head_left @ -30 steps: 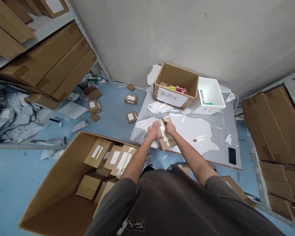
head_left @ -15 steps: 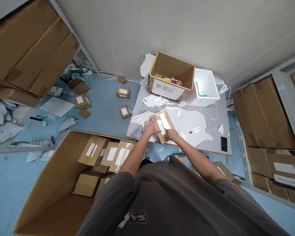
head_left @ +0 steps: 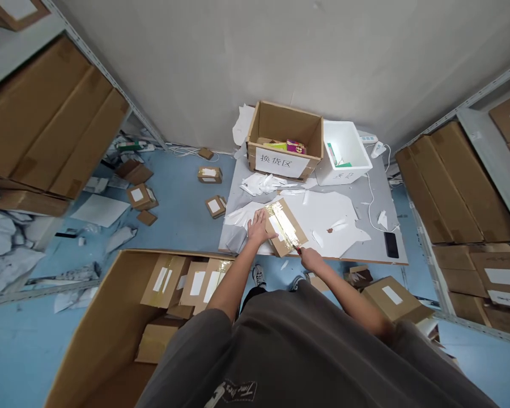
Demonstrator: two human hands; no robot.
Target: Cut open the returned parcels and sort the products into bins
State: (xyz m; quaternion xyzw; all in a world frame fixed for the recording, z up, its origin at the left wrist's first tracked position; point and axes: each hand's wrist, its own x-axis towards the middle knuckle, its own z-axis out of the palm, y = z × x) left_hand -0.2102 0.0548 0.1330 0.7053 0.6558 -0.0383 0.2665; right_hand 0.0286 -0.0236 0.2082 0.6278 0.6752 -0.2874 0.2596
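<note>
A brown cardboard box (head_left: pixel 298 222) with shiny clear tape and white labels lies tilted on the table, near its front edge. My left hand (head_left: pixel 258 228) rests spread along the box's left side, its thumb over the top face. At the near right corner, my right hand (head_left: pixel 311 259) is closed around a small box cutter (head_left: pixel 298 249), dark with a bit of red. Its tip is at the near end of the taped strip; most of the tool is hidden in my fist.
Behind stand an open carton (head_left: pixel 283 162) with a white sign and a white foam bin (head_left: pixel 347 154). A phone (head_left: pixel 391 245) lies at the table's right. A large carton (head_left: pixel 89 317) of taped boxes stands left; loaded shelves (head_left: pixel 471 187) flank the right.
My right hand has drawn back toward me, from over the box to its near corner, with the cutter. My left hand stays on the box. The view has shifted slightly.
</note>
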